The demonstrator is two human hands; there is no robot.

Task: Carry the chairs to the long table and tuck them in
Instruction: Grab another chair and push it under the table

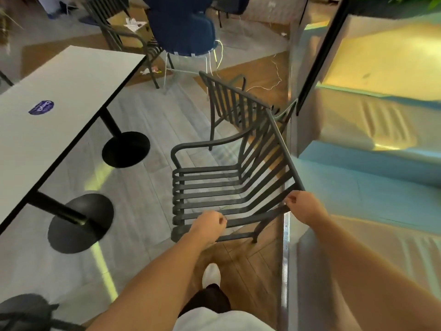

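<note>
Both hands are on the near slatted metal armchair, dead centre: the left hand is curled shut around the near armrest at six o'clock, and the right hand pinches closed on the top rail's corner at four o'clock. The chair looks tilted, possibly off the floor. The long table waits at nine o'clock with its round pedestal bases jutting out. Risks: a swinging leg could clip a base, or the backrest could snag the second slatted chair just behind at twelve.
</note>
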